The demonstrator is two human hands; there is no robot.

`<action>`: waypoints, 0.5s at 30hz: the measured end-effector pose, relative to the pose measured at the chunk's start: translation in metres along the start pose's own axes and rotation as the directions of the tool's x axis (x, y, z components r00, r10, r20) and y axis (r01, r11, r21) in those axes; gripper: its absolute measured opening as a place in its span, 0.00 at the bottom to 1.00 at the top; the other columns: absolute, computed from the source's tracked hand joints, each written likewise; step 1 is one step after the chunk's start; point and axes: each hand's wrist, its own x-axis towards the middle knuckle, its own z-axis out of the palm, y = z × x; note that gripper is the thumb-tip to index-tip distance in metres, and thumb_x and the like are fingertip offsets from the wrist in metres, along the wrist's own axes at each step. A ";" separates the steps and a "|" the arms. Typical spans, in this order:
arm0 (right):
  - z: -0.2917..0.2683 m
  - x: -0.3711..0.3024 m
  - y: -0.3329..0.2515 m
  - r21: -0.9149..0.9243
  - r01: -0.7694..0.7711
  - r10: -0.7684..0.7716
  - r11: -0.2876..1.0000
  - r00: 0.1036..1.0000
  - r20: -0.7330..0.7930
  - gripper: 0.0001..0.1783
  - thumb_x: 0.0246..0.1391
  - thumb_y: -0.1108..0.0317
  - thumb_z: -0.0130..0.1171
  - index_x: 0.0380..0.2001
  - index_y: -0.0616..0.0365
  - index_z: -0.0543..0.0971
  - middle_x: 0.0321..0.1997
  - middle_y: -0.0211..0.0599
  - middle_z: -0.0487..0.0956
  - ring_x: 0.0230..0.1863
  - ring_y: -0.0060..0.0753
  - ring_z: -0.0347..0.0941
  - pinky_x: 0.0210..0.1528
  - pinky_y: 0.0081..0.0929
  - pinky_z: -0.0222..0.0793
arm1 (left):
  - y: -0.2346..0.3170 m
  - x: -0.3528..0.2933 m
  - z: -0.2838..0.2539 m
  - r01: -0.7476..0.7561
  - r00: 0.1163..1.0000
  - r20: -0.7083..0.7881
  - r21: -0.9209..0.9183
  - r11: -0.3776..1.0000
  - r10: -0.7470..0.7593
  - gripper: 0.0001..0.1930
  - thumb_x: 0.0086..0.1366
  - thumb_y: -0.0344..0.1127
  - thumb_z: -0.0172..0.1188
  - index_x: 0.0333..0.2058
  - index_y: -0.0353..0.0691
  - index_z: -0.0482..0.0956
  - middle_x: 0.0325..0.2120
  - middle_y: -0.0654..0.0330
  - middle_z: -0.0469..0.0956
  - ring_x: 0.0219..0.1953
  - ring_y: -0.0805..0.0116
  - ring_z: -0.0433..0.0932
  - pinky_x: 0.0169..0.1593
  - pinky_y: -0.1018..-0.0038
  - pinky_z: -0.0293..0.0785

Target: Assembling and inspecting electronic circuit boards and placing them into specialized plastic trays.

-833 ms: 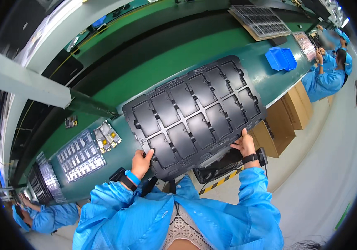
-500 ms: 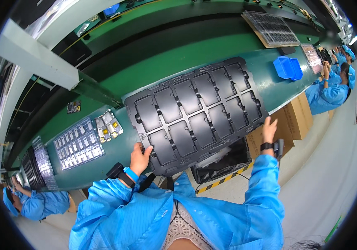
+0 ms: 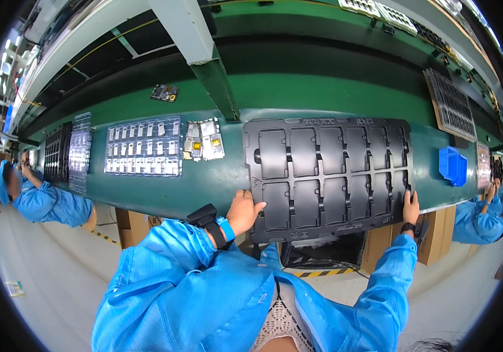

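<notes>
Bench [image 3: 163, 190] w/ blk tray [image 3: 334, 176] out over its near edge; clear tray [image 3: 146, 156] of small parts [image 3: 173, 146] off to the L. L hand [image 3: 243, 212] closed on blk tray's L edge, thumb on top; R hand [image 3: 411, 209] closed on its R edge, nr front corner.

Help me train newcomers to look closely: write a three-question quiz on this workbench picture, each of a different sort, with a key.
1. Multiple choice: the left hand and right hand are at opposite side edges of which thing? A) cardboard box; B) black tray; C) metal pan.
2. True or false: the clear tray lies to the left of the black tray.
3. Fill in: the blue wristband sits just behind the ____ hand.

Key: 1. B; 2. True; 3. left.
</notes>
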 end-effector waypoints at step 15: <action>0.007 0.006 -0.026 -0.070 0.019 -0.021 0.997 0.999 -0.027 0.33 0.52 0.45 0.47 0.51 0.60 0.66 0.42 0.62 0.72 0.46 0.60 0.66 0.48 0.43 0.61 | -0.006 0.037 -0.014 0.032 0.995 -0.098 0.016 0.999 -0.030 0.26 0.59 0.48 0.52 0.44 0.27 0.66 0.37 0.40 0.68 0.40 0.43 0.69 0.44 0.61 0.66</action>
